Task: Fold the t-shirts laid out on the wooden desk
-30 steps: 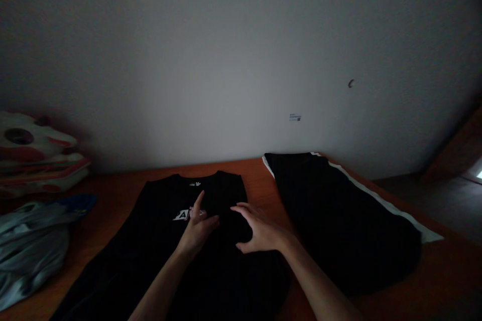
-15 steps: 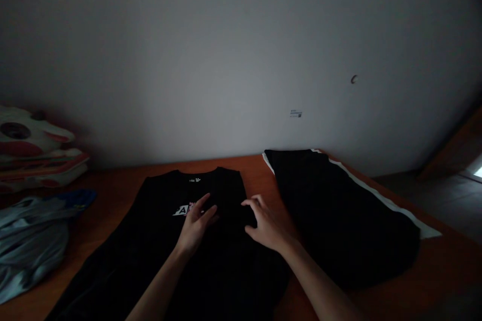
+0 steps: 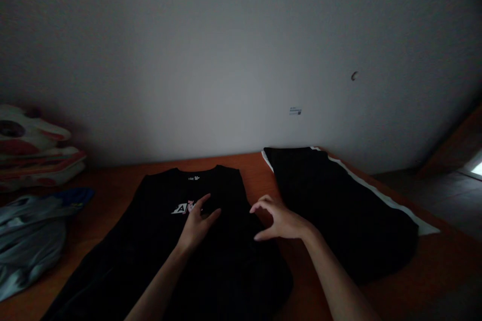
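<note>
A black long-sleeved shirt [image 3: 222, 261] lies spread on the wooden surface, its neckline towards the wall and a white-and-pink print on its chest. My left hand [image 3: 198, 223] is over the chest beside the print, thumb and fingers apart, holding nothing; whether it touches the cloth I cannot tell. By the shirt's right edge is my right hand [image 3: 276, 218], its curved fingers and thumb apart with nothing visible between them. To its right lies a folded black garment [image 3: 339, 210] with white edging.
The brown wooden surface [image 3: 113, 210] runs along a grey wall [image 3: 211, 60]. At the left sit a crumpled grey garment [image 3: 33, 241], a blue cloth [image 3: 77, 196] and a red-and-white plush-like item [image 3: 41, 153]. A small label [image 3: 295, 110] is on the wall.
My right hand has moved to the right, away from the shirt's middle, and its fingers are curved around a wider gap. My left hand has barely shifted; its thumb is slightly further out.
</note>
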A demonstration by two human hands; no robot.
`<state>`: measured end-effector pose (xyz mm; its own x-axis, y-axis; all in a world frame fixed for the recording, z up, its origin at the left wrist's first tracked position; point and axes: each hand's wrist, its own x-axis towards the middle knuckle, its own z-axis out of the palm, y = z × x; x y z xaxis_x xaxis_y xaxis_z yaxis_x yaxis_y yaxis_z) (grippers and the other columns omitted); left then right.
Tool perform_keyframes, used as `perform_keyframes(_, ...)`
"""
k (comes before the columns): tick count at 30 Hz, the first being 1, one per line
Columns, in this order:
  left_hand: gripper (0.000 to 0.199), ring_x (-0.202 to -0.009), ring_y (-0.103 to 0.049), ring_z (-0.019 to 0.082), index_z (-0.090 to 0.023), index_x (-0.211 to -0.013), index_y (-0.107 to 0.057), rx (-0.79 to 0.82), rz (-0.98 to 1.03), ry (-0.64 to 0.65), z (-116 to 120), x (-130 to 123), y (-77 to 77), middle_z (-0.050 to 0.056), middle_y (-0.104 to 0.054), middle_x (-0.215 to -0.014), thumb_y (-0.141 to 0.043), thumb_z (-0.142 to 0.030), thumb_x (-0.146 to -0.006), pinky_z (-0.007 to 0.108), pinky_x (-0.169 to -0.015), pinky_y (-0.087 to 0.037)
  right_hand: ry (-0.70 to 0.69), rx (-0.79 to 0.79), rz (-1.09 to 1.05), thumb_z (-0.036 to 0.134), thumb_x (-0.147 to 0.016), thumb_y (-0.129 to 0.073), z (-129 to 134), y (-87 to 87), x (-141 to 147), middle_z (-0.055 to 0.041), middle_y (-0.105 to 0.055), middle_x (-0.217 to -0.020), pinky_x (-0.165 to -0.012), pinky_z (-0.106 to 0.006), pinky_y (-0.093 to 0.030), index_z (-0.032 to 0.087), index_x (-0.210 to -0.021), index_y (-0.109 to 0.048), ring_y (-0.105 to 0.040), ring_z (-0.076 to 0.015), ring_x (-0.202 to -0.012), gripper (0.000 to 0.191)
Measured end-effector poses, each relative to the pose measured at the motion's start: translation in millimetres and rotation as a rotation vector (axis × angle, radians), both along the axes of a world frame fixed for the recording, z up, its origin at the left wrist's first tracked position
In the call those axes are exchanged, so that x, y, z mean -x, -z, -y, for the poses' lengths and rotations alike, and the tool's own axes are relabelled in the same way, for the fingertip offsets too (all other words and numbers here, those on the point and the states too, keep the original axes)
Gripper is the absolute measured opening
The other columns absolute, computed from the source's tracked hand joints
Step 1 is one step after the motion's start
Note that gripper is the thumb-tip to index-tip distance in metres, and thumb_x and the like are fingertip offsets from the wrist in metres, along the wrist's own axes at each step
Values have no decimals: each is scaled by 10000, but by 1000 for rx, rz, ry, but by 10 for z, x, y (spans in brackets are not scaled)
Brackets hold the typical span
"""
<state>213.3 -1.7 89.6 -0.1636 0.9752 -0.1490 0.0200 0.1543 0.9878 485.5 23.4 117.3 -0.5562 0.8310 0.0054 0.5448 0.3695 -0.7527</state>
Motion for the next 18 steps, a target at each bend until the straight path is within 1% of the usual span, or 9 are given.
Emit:
perform_keyframes(1, 721, -858, -716, 255, -202, -1337, -556, -29, -23, 5, -7, 3, 12, 82, -749, -1023, -857, -343, -697, 375, -781, -572, -13, -1, -42, 396, -700, -860, 14, -17, 36, -38, -653, -1089, -905, -328, -491, 236, -1058, -711, -630, -220, -1027, 420)
perform_keyframes(2, 673, -898, -713, 259, -210, -1285, -594, -61, -53, 14, -14, 6, 28, 84, -736, -1082, -856, -367, -685, 370, -802, -567, -33, 16, -77, 447, -779, -796, 31, -32, 79, -25, -680, -986, -810, -293, -501, 228, -997, -725, -647, -194, -918, 317)
perform_keyframes(3, 626, -929, -708, 264, -214, -1239, -622, -89, -90, 20, -21, 10, 47, 86, -721, -1128, -847, -394, -684, 368, -820, -562, -55, 44, -98, 485, -838, -734, 49, -44, 123, -16, -698, -904, -736, -269, -493, 224, -965, -734, -651, -176, -835, 290)
perform_keyframes(7, 548, -933, -689, 273, -199, -1197, -640, -170, -293, -5, -40, 29, 126, 99, -701, -1151, -771, -461, -733, 402, -864, -539, -105, 132, -34, 538, -928, -605, 104, -53, 244, -13, -726, -729, -595, -231, -433, 201, -872, -753, -649, -151, -667, 372)
perform_keyframes(10, 502, -921, -678, 281, -194, -1187, -649, -211, -409, -19, -44, 38, 146, 106, -707, -1117, -720, -466, -772, 438, -911, -515, -71, 182, 19, 554, -948, -561, 108, -19, 282, 24, -620, -544, -501, -221, -357, 188, -817, -733, -566, -121, -499, 425)
perform_keyframes(11, 477, -964, -672, 292, -198, -1175, -656, -236, -429, -27, -43, 39, 142, 109, -705, -1121, -711, -456, -777, 450, -950, -498, -48, 155, 17, 533, -924, -610, 105, -3, 294, 42, -593, -535, -494, -218, -338, 193, -837, -724, -544, -113, -487, 369)
perform_keyframes(13, 432, -1104, -634, 317, -203, -1158, -670, -308, -475, -47, -37, 36, 127, 125, -686, -1170, -698, -413, -782, 471, -1042, -445, 2, 22, 26, 410, -838, -746, 100, 35, 321, 67, -579, -592, -522, -214, -333, 212, -918, -700, -533, -106, -530, 219)
perform_keyframes(15, 422, -1222, -571, 334, -203, -1184, -670, -380, -537, -60, -26, 26, 109, 147, -643, -1253, -671, -368, -795, 494, -1100, -395, 26, -144, 67, 234, -748, -806, 100, 77, 349, 62, -596, -722, -602, -219, -381, 233, -1023, -666, -556, -118, -643, 308)
perform_keyframes(18, 431, -1224, -560, 332, -215, -1235, -655, -442, -576, -85, -3, 10, 92, 153, -594, -1315, -629, -348, -826, 509, -1102, -390, 6, -296, 108, 104, -723, -749, 109, 130, 384, 9, -606, -940, -787, -275, -460, 255, -1157, -616, -589, -166, -854, 478)
